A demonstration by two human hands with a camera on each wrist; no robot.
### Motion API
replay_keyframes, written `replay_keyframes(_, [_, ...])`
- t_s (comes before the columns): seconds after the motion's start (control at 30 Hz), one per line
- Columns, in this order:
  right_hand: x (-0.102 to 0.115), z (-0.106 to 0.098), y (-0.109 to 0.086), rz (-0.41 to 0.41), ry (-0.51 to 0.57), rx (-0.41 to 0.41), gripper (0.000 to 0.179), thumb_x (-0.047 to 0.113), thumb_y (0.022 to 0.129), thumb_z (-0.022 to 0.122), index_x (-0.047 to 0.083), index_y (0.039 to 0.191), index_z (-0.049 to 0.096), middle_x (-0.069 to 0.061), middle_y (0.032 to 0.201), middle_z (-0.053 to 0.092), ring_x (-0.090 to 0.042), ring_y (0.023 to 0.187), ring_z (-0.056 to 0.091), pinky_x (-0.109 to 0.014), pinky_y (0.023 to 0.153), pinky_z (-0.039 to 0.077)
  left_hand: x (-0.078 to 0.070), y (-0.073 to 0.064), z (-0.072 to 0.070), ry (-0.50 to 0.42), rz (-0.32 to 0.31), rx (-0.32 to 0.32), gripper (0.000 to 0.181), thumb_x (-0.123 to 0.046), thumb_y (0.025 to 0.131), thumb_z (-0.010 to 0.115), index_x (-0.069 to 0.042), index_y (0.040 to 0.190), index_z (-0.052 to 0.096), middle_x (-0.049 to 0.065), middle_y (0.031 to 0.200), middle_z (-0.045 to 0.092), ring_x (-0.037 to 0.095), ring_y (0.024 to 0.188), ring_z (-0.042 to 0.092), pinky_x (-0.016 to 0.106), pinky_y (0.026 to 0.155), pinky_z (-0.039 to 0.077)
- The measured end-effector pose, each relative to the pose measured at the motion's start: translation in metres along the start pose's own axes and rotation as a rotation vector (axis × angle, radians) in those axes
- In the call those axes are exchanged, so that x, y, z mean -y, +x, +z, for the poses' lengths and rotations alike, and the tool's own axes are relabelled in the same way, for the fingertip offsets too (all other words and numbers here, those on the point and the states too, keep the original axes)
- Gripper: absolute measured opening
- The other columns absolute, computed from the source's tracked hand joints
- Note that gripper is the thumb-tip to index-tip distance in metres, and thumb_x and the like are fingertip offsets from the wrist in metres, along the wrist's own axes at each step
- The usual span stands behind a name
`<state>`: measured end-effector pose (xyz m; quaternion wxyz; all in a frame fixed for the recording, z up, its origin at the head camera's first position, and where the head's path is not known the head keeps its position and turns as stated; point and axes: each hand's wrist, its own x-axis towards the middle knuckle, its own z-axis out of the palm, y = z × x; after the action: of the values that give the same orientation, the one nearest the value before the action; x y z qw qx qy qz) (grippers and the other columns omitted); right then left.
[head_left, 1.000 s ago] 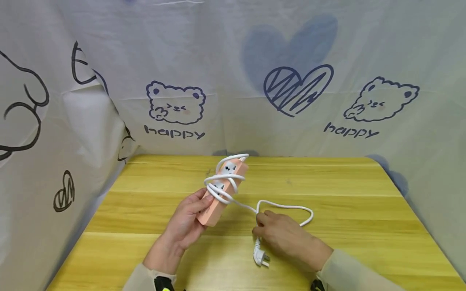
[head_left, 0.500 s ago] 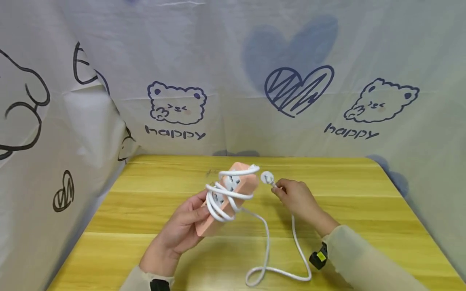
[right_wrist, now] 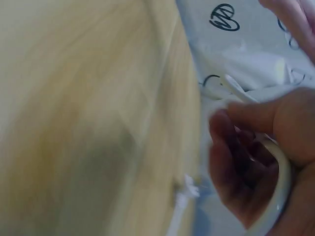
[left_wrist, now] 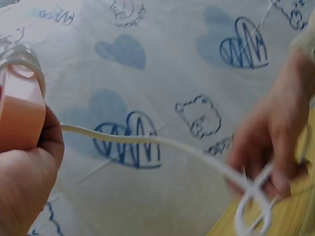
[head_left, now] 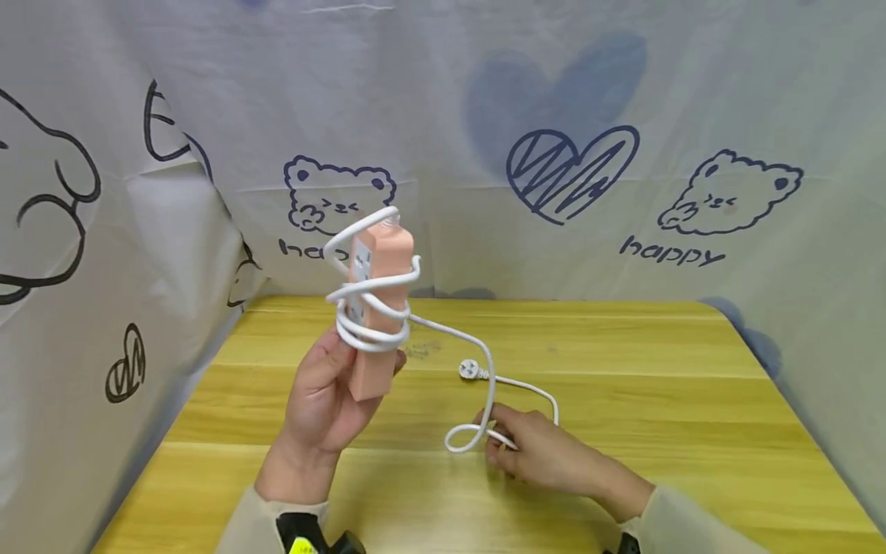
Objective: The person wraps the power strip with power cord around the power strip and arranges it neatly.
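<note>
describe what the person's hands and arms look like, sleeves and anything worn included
The left hand and the right hand are bare, without gloves. The left sleeve and right sleeve are plain pale beige. A black device with a yellow-green patch sits at the left cuff; a partly hidden black piece shows at the right.

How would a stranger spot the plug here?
Start at the yellow table and find the right hand over it. Just beyond that hand, at the free end of the white cord, is the plug. It is small, round and white with pins, unlike the long peach strip in the left hand.
</note>
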<state>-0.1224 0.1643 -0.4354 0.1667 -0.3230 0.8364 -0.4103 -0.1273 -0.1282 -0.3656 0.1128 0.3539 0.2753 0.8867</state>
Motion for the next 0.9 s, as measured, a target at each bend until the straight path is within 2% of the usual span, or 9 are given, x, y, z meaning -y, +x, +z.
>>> replay_keyframes(0.1, [-0.001, -0.011, -0.009, -0.270, -0.363, -0.177, 0.007, 0.024, 0.105, 0.066, 0.021, 0.111, 0.068, 0.011, 0.086, 0.072, 0.002, 0.068, 0.060, -0.021, 0.060, 0.052, -0.005, -0.002, -0.009, 0.027, 0.024, -0.053, 0.046, -0.017, 0.116, 0.024, -0.003, 0.154, 0.047, 0.007, 0.144, 0.060, 0.017, 0.124, 0.062, 0.030, 0.105, 0.054])
replay_keyframes(0.17, [-0.003, -0.021, -0.014, -0.497, -0.549, -0.302, 0.013, 0.030, 0.108, 0.061, 0.021, 0.103, 0.069, 0.014, 0.088, 0.071, -0.001, 0.072, 0.061, -0.022, 0.064, 0.052, -0.006, -0.005, -0.016, 0.043, 0.040, -0.135, 0.045, -0.019, 0.117, 0.026, -0.003, 0.153, 0.048, 0.006, 0.142, 0.060, 0.016, 0.122, 0.062, 0.030, 0.102, 0.055])
replay_keyframes(0.3, [0.001, -0.038, -0.020, -0.970, -0.748, -0.608, 0.031, 0.026, 0.112, 0.052, 0.011, 0.090, 0.067, 0.002, 0.083, 0.069, -0.013, 0.070, 0.061, -0.026, 0.060, 0.052, -0.007, -0.010, -0.028, 0.044, 0.052, -0.413, 0.041, -0.024, 0.116, 0.036, -0.005, 0.148, 0.054, 0.004, 0.136, 0.062, 0.015, 0.114, 0.062, 0.030, 0.095, 0.056])
replay_keyframes(0.4, [0.009, -0.049, -0.017, -1.152, -0.804, -0.911, 0.038, 0.019, 0.112, 0.052, 0.003, 0.079, 0.063, -0.006, 0.069, 0.064, -0.019, 0.057, 0.055, -0.029, 0.048, 0.047, -0.006, -0.012, -0.037, 0.052, 0.049, -0.643, 0.036, -0.024, 0.114, 0.044, -0.007, 0.141, 0.058, 0.003, 0.133, 0.065, 0.014, 0.110, 0.064, 0.029, 0.090, 0.056])
replay_keyframes(0.47, [0.009, -0.059, -0.015, -1.108, -0.814, -1.138, 0.044, 0.021, 0.112, 0.051, -0.001, 0.076, 0.061, -0.009, 0.063, 0.060, -0.023, 0.050, 0.051, -0.034, 0.042, 0.042, -0.005, -0.014, -0.041, 0.086, 0.050, -0.748, 0.033, -0.024, 0.113, 0.045, -0.007, 0.138, 0.059, 0.002, 0.132, 0.067, 0.013, 0.109, 0.064, 0.027, 0.087, 0.055])
replay_keyframes(0.53, [0.003, -0.071, -0.015, -0.969, -0.813, -1.331, 0.047, 0.025, 0.112, 0.051, -0.003, 0.077, 0.062, -0.012, 0.060, 0.056, -0.028, 0.047, 0.048, -0.042, 0.040, 0.039, -0.005, -0.017, -0.042, 0.109, 0.056, -0.818, 0.030, -0.024, 0.112, 0.046, -0.007, 0.134, 0.059, 0.002, 0.129, 0.068, 0.013, 0.106, 0.064, 0.027, 0.085, 0.055])
replay_keyframes(0.63, [-0.013, -0.088, -0.021, -0.757, -0.830, -1.455, 0.050, 0.031, 0.113, 0.050, -0.005, 0.082, 0.065, -0.017, 0.062, 0.055, -0.034, 0.047, 0.048, -0.050, 0.040, 0.037, -0.005, -0.020, -0.042, 0.148, 0.072, -0.869, 0.028, -0.023, 0.112, 0.049, -0.007, 0.130, 0.062, 0.002, 0.125, 0.069, 0.013, 0.104, 0.065, 0.026, 0.083, 0.056])
replay_keyframes(0.73, [-0.030, -0.104, -0.031, -0.673, -0.870, -1.381, 0.051, 0.035, 0.113, 0.048, -0.005, 0.089, 0.067, -0.017, 0.064, 0.058, -0.034, 0.044, 0.050, -0.053, 0.039, 0.039, -0.009, -0.022, -0.038, 0.145, 0.098, -0.869, 0.028, -0.023, 0.111, 0.051, -0.007, 0.129, 0.065, 0.003, 0.125, 0.070, 0.013, 0.104, 0.066, 0.026, 0.083, 0.057])
replay_keyframes(0.9, [-0.051, -0.118, -0.040, -0.576, -1.014, -1.020, 0.059, 0.057, 0.110, 0.045, 0.002, 0.099, 0.065, -0.007, 0.065, 0.058, -0.021, 0.044, 0.048, -0.041, 0.036, 0.038, -0.018, -0.023, -0.030, 0.168, 0.118, -0.790, 0.030, -0.022, 0.110, 0.053, -0.004, 0.131, 0.064, 0.005, 0.127, 0.071, 0.014, 0.106, 0.068, 0.026, 0.086, 0.058])
